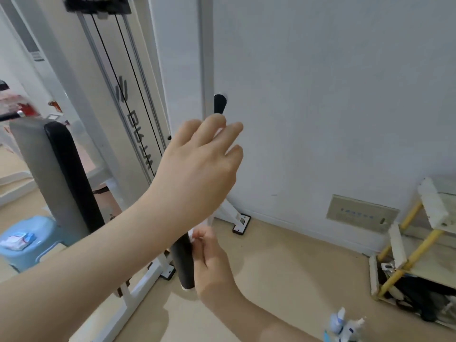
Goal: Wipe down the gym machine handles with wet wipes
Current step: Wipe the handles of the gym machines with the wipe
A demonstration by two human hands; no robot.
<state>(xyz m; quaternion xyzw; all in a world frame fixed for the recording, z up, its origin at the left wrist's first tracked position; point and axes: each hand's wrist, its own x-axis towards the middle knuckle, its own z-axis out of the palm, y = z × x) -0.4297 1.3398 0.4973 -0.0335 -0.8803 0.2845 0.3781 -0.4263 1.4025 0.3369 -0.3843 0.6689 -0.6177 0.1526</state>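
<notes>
We are in a small home gym — a white cable machine and padded bench beside plain walls.

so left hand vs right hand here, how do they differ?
The left hand is raised, fingers fairly straight and spread, gripping nothing. The right hand sits lower, fingers curled against the black foam handle with a bit of white wipe showing at its fingertips. The left hand fills more of the view. Both are bare.
</notes>
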